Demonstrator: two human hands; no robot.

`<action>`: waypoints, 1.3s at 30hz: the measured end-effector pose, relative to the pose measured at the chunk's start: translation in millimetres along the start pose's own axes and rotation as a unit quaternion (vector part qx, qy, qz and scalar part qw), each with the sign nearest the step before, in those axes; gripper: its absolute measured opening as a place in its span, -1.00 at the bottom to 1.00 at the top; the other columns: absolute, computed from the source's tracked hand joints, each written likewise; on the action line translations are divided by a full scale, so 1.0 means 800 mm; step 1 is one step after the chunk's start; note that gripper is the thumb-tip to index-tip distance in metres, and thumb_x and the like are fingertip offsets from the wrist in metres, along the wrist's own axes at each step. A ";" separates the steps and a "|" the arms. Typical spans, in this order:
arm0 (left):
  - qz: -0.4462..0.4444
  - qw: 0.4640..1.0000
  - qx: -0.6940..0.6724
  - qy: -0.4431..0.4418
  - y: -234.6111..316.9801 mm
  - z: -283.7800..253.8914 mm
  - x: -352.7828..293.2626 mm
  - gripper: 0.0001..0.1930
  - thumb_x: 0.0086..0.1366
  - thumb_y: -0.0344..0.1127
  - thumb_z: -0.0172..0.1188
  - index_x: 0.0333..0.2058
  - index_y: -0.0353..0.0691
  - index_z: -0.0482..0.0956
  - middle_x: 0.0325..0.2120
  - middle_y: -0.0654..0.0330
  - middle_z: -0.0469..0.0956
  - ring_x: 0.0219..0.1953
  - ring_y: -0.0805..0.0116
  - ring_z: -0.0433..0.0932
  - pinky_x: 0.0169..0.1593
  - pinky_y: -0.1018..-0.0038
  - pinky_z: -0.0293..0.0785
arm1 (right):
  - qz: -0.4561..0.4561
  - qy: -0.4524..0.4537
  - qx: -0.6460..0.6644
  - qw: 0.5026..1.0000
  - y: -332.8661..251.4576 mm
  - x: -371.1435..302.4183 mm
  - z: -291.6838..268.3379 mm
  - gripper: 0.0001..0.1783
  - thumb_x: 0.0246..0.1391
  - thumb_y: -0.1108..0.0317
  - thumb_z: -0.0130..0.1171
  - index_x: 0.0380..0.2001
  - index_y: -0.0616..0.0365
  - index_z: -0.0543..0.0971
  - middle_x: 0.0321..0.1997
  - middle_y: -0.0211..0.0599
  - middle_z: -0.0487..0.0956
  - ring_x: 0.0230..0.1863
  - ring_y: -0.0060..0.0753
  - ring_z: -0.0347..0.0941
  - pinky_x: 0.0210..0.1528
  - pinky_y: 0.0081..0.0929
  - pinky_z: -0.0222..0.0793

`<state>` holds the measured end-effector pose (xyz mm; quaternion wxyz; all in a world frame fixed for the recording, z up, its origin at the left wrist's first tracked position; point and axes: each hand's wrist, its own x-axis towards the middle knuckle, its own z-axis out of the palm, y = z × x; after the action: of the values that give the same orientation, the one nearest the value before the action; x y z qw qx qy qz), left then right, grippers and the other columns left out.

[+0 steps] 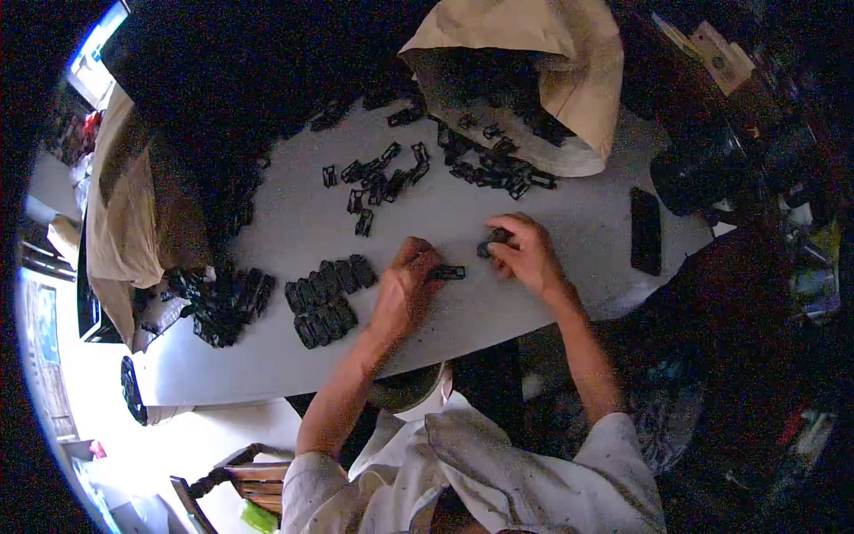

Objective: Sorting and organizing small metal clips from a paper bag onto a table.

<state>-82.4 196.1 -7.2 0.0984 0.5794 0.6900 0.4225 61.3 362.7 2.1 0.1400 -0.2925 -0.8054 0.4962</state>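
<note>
Over the middle of the white table (267, 369), my left hand (407, 283) is closed on a small black plastic piece (450, 272) with a rectangular, frame-like end sticking out to the right. Just right of it, my right hand (532, 256) pinches a small dark plastic part (492, 244) between thumb and fingers. A gap separates the two parts. Left of my left hand lie two neat rows of black pieces (327, 301), set side by side. Loose black pieces (384, 182) are scattered farther back. The exact kind of these parts is too dim to tell.
A brown paper bag (569, 80) lies open at the back, black parts spilling from its mouth. Another paper bag (124, 214) stands at the left beside a heap of black pieces (222, 303). Near the right edge rests a black phone-like slab (646, 231). A wooden chair (253, 481) stands below left.
</note>
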 end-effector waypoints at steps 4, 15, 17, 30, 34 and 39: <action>-0.024 1.000 -0.006 -0.005 0.001 0.000 -0.003 -0.70 -0.17 -0.62 0.18 -0.36 -0.33 0.46 -0.32 0.00 0.38 -0.29 -0.05 0.43 -0.25 0.24 0.38 | -0.058 0.059 -0.143 0.986 0.004 -0.010 -0.015 -0.58 -0.11 0.65 0.12 -0.10 0.20 0.44 -0.19 -0.25 0.40 -0.33 -0.43 0.46 -0.44 -0.52 0.44; 0.001 0.999 -0.028 0.037 -0.002 0.002 0.000 -0.70 -0.19 -0.63 0.18 -0.37 -0.35 0.45 -0.37 0.00 0.37 -0.30 -0.05 0.42 -0.24 0.26 0.37 | -0.238 -0.001 -0.270 0.933 -0.026 -0.013 0.002 -0.62 -0.32 0.55 0.26 -0.29 0.22 0.52 -0.27 -0.23 0.43 -0.20 -0.19 0.40 -0.16 -0.39 0.37; -0.009 0.999 -0.018 0.040 -0.005 0.008 0.000 -0.72 -0.19 -0.62 0.18 -0.39 -0.34 0.46 -0.38 0.00 0.38 -0.31 -0.03 0.42 -0.25 0.27 0.37 | -0.262 -0.002 -0.248 0.933 -0.040 -0.019 0.021 -0.64 -0.33 0.54 0.27 -0.31 0.24 0.51 -0.30 -0.23 0.43 -0.21 -0.18 0.40 -0.17 -0.37 0.37; 0.000 0.999 0.040 0.007 -0.021 0.011 -0.003 -0.73 -0.13 -0.58 0.14 -0.34 -0.32 0.48 -0.40 -0.02 0.38 -0.32 -0.02 0.43 -0.27 0.27 0.39 | -0.308 -0.036 -0.261 0.914 -0.031 -0.005 0.051 -0.75 -0.40 0.54 0.23 -0.53 0.25 0.43 -0.40 -0.20 0.38 -0.29 -0.13 0.36 -0.28 -0.26 0.33; 0.010 0.999 0.022 -0.024 0.005 -0.018 0.012 -0.70 -0.12 -0.57 0.14 -0.30 -0.33 0.47 -0.39 -0.03 0.38 -0.31 -0.04 0.43 -0.25 0.28 0.40 | -0.325 0.010 -0.264 0.908 -0.008 -0.011 0.053 -0.79 -0.32 0.51 0.22 -0.55 0.25 0.40 -0.42 -0.21 0.37 -0.30 -0.16 0.36 -0.29 -0.26 0.32; -0.052 0.939 0.330 0.081 -0.007 -0.030 0.086 -0.77 -0.04 -0.43 0.08 -0.33 -0.29 0.50 -0.28 -0.02 0.36 -0.22 0.04 0.38 -0.25 0.31 0.36 | -0.049 -0.052 -0.204 0.976 -0.064 0.029 0.024 -0.90 0.00 0.41 0.01 -0.47 0.23 0.43 -0.43 -0.18 0.42 -0.35 -0.17 0.40 -0.34 -0.36 0.31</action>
<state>-122.6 245.7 28.4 -0.1328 0.5062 0.8257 0.2106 16.0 345.8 36.7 0.0593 -0.2487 -0.9091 0.3288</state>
